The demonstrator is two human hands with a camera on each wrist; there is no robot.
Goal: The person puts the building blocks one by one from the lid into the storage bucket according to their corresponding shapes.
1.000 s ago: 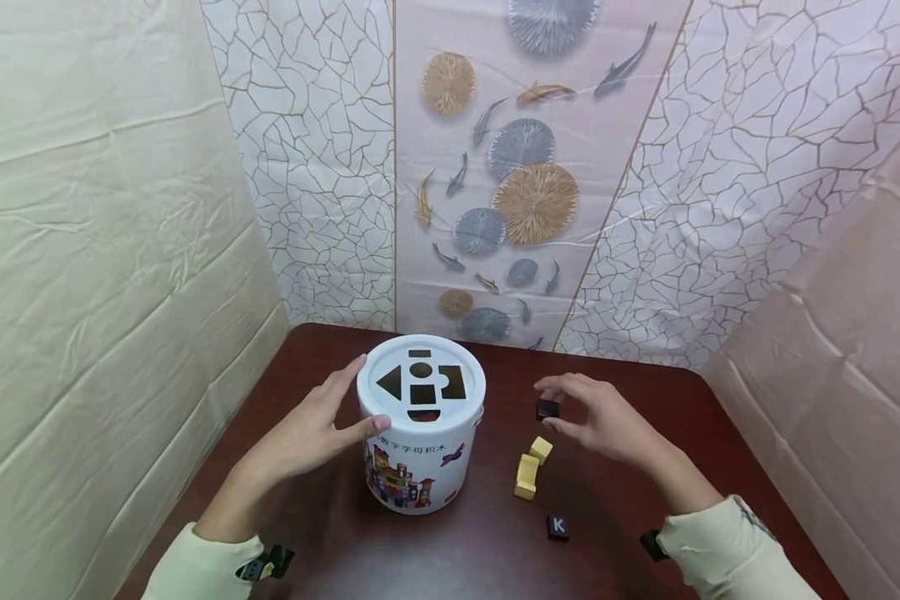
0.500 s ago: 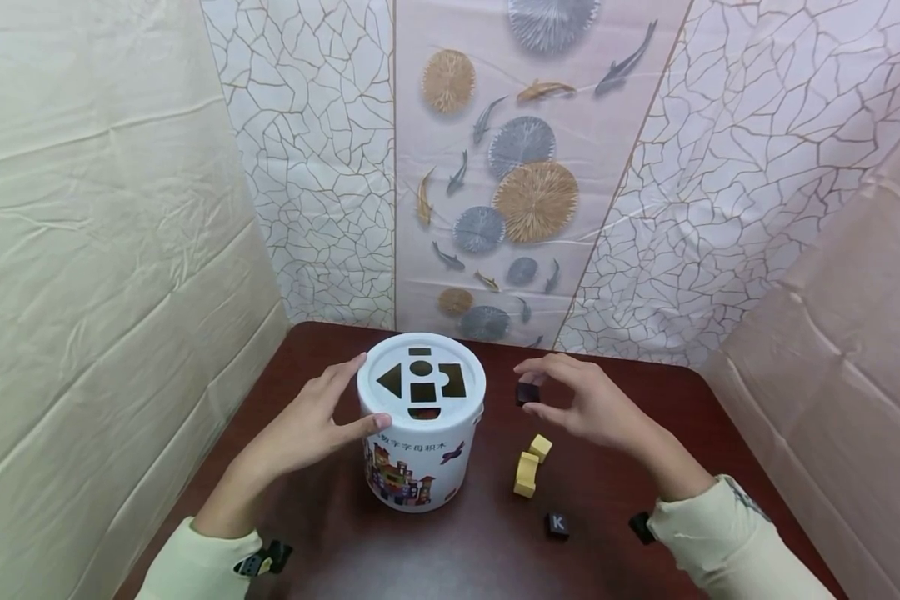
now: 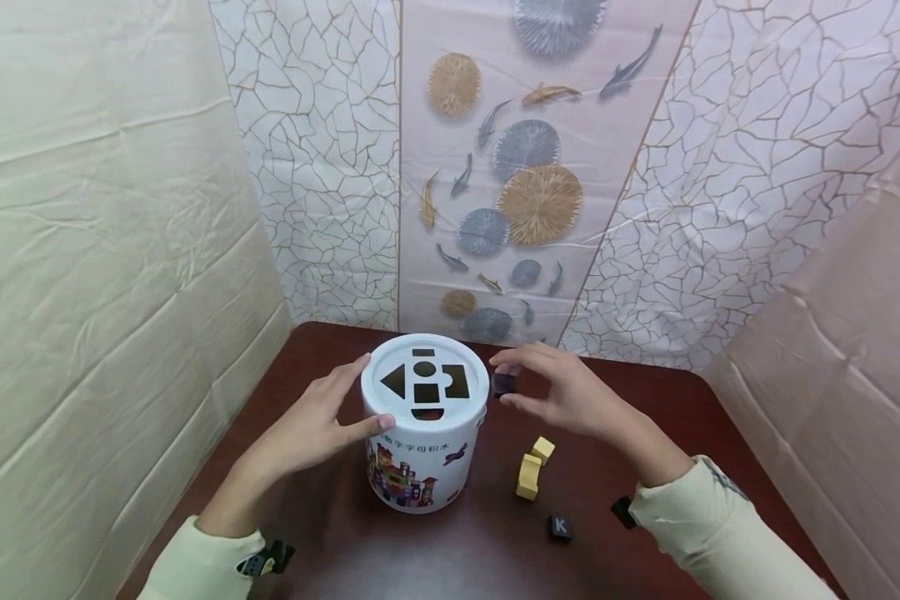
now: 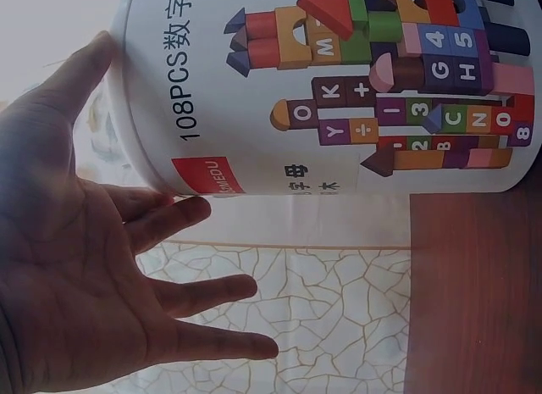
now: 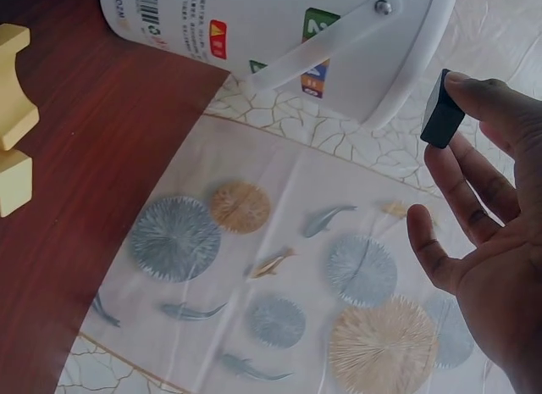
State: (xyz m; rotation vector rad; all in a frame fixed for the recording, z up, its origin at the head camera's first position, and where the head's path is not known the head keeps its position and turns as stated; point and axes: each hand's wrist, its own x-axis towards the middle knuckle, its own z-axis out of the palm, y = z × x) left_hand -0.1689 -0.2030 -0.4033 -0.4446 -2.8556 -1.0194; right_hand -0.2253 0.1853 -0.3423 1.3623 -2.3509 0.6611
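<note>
A white shape-sorter bucket (image 3: 420, 467) with printed block pictures stands upright on the table, its lid (image 3: 380, 405) pierced by several shaped holes. My left hand (image 3: 307, 425) touches the lid's left rim with thumb and fingertips; the left wrist view shows its other fingers spread straight beside the bucket (image 4: 254, 148). Just right of the lid, my right hand (image 3: 570, 387) pinches a small black block (image 3: 504, 384) between thumb and fingers, above the table. In the right wrist view the black block (image 5: 443, 114) is tilted and apart from the bucket.
On the dark red table (image 3: 480, 558), right of the bucket, lie a yellow arched block (image 3: 528, 477), a small yellow block (image 3: 542, 450) beside it, and a black block marked K (image 3: 559, 528). Patterned cloth walls (image 3: 330, 167) enclose the table at the back and sides.
My right hand has carried the black block leftward and slightly up, close to the lid's right edge. The left hand stays at the bucket's rim.
</note>
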